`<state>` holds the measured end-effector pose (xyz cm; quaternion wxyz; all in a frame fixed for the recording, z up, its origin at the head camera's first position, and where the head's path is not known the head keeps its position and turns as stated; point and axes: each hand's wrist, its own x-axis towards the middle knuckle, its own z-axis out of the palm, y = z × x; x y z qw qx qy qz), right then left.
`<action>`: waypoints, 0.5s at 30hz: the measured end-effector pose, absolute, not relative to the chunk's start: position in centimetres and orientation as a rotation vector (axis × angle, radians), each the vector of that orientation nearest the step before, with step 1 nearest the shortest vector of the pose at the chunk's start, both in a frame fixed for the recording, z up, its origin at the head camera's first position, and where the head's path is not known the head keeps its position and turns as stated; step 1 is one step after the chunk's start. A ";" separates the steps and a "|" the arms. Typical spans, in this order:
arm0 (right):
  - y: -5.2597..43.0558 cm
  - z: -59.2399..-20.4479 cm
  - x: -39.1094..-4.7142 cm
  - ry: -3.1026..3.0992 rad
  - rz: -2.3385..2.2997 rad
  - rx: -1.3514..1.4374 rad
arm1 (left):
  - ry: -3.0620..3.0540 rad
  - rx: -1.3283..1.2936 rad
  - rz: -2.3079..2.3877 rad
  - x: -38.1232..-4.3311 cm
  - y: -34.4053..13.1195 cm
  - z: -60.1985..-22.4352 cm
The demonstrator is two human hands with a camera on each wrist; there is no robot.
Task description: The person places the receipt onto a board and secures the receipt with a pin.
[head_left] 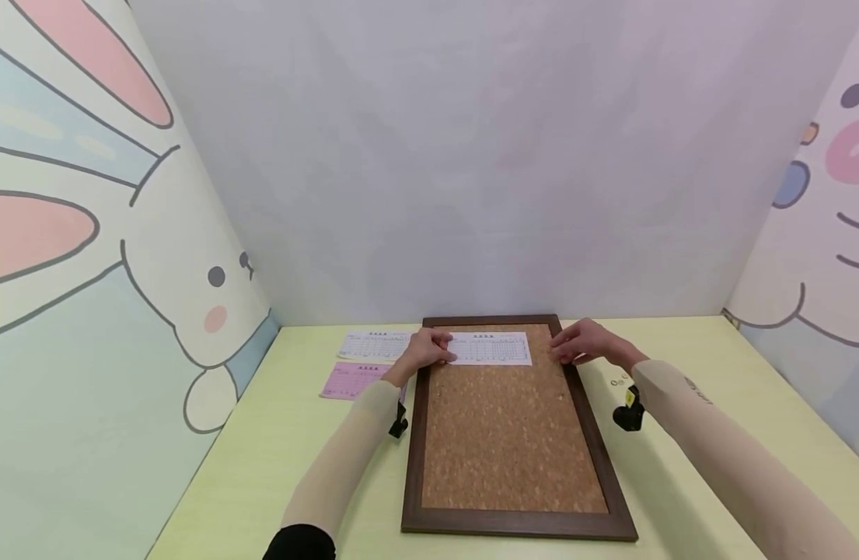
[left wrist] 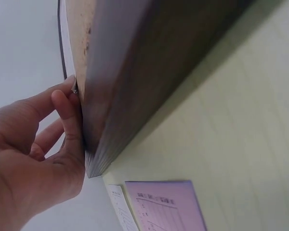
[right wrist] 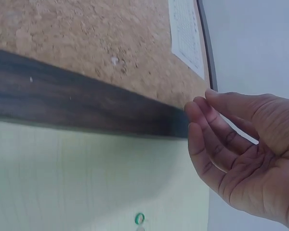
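A cork board [head_left: 502, 435] with a dark brown frame [head_left: 520, 523] lies on the table. Across its top part lies a white printed sheet [head_left: 499, 351]. My left hand [head_left: 422, 350] is at the sheet's left end, fingers bent. In the left wrist view its thumb and a fingertip come together at a small silvery piece [left wrist: 75, 88] beside the frame. At the board's upper right side is my right hand [head_left: 586, 342], its fingers loosely curved near the frame. Nothing shows between those fingers in the right wrist view.
Left of the board lie another white printed sheet [head_left: 373, 345] and a pink printed sheet [head_left: 352, 381]. Several small ring-like pieces [head_left: 618, 382] lie on the table right of the board; one shows a green ring [right wrist: 139, 218]. A pale wall [head_left: 499, 171] rises behind the table.
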<state>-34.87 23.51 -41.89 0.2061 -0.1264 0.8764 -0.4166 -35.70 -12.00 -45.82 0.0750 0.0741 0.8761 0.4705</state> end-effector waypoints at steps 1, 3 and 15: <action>23.8 -41.7 -34.8 2.447 -1.155 -0.357 | 2.622 0.227 1.415 -35.7 -12.0 -45.8; 24.5 -41.3 -34.6 2.460 -1.137 -0.364 | 2.621 0.227 1.417 -35.6 -12.0 -45.8; 28.8 -39.7 -33.4 2.553 -1.008 -0.361 | 2.640 0.183 1.395 -35.6 -11.7 -45.7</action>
